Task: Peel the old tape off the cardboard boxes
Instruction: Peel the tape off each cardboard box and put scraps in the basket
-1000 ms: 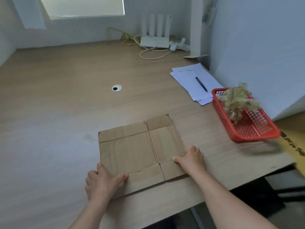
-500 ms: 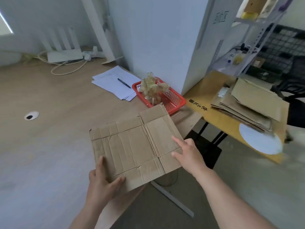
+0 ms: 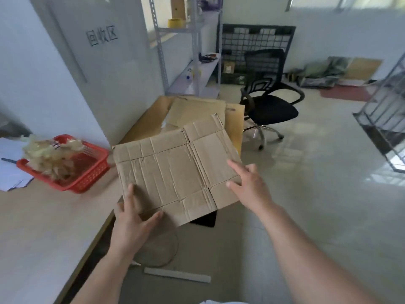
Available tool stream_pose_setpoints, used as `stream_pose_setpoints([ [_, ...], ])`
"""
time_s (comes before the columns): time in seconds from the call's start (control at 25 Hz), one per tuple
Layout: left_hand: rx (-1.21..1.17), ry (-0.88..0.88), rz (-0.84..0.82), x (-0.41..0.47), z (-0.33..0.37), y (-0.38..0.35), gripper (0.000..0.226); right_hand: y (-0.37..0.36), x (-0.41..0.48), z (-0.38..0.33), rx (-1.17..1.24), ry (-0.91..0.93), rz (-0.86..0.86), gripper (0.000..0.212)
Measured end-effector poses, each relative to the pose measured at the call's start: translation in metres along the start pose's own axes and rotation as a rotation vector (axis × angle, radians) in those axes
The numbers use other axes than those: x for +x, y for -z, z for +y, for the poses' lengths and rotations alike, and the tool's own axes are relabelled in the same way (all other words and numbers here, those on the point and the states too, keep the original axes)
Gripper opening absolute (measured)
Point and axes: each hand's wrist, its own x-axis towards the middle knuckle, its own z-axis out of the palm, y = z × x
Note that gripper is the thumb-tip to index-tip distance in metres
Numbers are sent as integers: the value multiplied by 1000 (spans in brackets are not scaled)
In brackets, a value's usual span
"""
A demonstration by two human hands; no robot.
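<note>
Pale floor tiles fill the right half of my head view. A black office chair stands at about one o'clock and the light wooden desk runs along the left. At the centre the flattened cardboard box is held in the air past the desk edge, with its face turned up to the camera.

The left hand grips the box's corner at seven o'clock, thumb and forefinger lying on top, so I think this hand carries the sheet alone. The right hand is released, fingers spread and straight at the four o'clock edge; whether it touches the cardboard I cannot tell.

I see no tape on this face, so I judge this box is finished and is meant for the stack of flat cardboard at twelve o'clock. At nine o'clock the red basket holds a wad of peeled tape, probably kept near for the scraps.
</note>
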Motion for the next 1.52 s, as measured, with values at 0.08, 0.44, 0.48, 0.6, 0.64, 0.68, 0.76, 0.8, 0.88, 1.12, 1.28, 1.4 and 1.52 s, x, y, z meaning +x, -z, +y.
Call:
stream_pose_setpoints([
  [0.08, 36, -52, -29, 3, 46, -47, 105, 41, 8, 48, -14, -29, 56, 60],
  [0.44, 100, -222, -108, 25, 173, -178, 105, 148, 54, 181, -59, -144, 157, 62],
  [0.48, 107, -228, -111, 33, 181, -188, 105, 151, 62, 190, -66, -154, 161, 62],
  [0.6, 107, -231, -97, 62, 200, -216, 104, 157, 97, 209, -67, -166, 157, 62],
  [0.64, 110, -226, -84, 73, 206, -224, 104, 160, 112, 214, -62, -164, 154, 62],
  [0.68, 116, -217, -74, 86, 213, -232, 104, 162, 127, 218, -59, -163, 151, 62],
  [0.76, 115, -200, -60, 120, 231, -249, 105, 168, 171, 228, -61, -159, 151, 61],
  [0.8, 105, -196, -53, 138, 241, -256, 105, 170, 195, 231, -63, -153, 147, 61],
  [0.88, 88, -180, -23, 174, 260, -267, 105, 175, 246, 233, -68, -131, 120, 61],
  [1.12, 14, -45, 88, 261, 284, -268, 103, 159, 397, 210, -96, 10, -9, 60],
  [1.28, 50, 86, 200, 285, 272, -254, 104, 122, 464, 185, -142, 172, -128, 59],
  [1.4, 55, 233, 282, 290, 258, -247, 106, 87, 506, 160, -110, 277, -275, 59],
  [1.52, 30, 380, 384, 292, 248, -247, 107, 50, 546, 130, -123, 429, -415, 59],
])
